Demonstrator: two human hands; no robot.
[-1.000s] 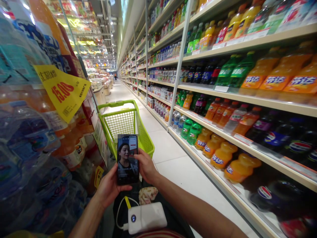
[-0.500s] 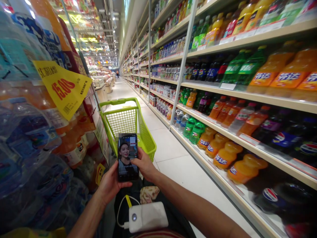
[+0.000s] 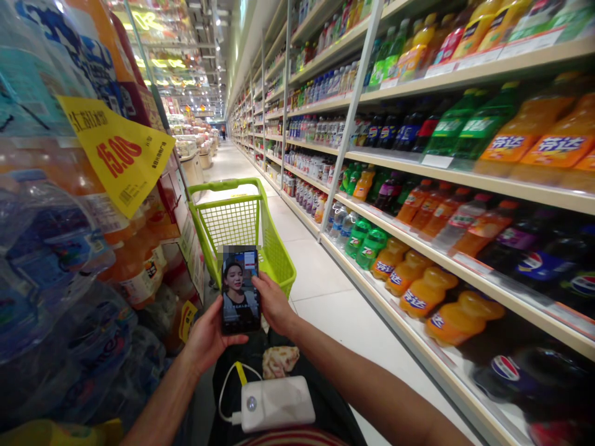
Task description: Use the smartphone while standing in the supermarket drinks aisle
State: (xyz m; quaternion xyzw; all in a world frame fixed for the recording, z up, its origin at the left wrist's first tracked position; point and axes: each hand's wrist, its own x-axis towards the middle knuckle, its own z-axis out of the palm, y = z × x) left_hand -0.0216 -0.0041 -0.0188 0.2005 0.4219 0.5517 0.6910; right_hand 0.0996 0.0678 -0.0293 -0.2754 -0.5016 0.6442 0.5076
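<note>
Now my left grip (image 3: 207, 338) and right grip (image 3: 274, 304) pinch a slim black smartphone (image 3: 240, 290) upright above a white rectangular power bank (image 3: 277, 404).

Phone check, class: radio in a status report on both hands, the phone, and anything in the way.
Left hand and right hand: grip on smartphone, screen toward the wearer. Lime-green shopping cart ahead. White power bank below.

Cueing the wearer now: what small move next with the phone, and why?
Probably lower the phone a little: the left hand cradles it upright, blocking part of the green shopping cart ahead, and the right hand sits at its edge to steady it.
</note>
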